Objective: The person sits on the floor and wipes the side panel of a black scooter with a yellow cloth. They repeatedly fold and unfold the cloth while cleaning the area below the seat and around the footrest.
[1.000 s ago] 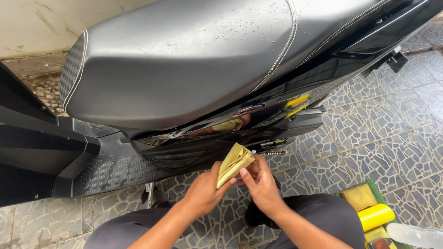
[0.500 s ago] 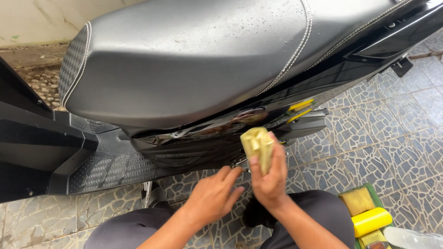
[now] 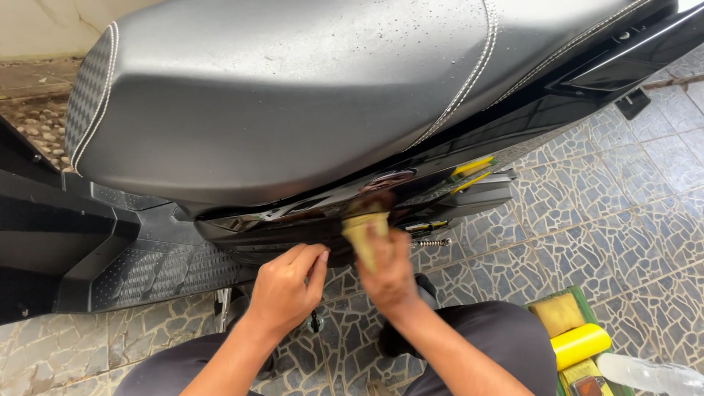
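- Moved since the earlier frame: right hand [image 3: 387, 273] up from free air, cloth [image 3: 364, 233] now pressed against the scooter's black side panel [image 3: 308, 213]; left hand [image 3: 286, 282] lifted closer to the panel's lower edge.
- Right hand: clenched around the yellow cloth, blurred, probably mid-stroke.
- Left hand: fingers loosely curled, grasping nothing, fingertips close to the panel's lower edge at 12 o'clock from the wrist; real contact cannot be told.
- Cloth: folded, upright in the right fist, top end touching the glossy panel just below the seat [image 3: 293, 95].
- Step in hand, by judgement: wiping or polishing the side panel under the seat.
- Next move, by judgement: calls for steady pressure along the panel, working around the yellow stickers [image 3: 473, 167] at 2 o'clock from the cloth.
- In the way: spring [image 3: 433, 242] and stand hardware just beside the cloth at 3 o'clock, likely to snag it; seat overhang above narrows access.
- Around: footboard [image 3: 161, 268] at 9 o'clock from the left hand; green tray [image 3: 579, 297] with a yellow sponge [image 3: 557, 314] and yellow bottle [image 3: 581, 345] at 4 o'clock, well apart; clear bottle [image 3: 649, 374] at the lower right corner; wet stone-pattern floor [image 3: 623, 205].
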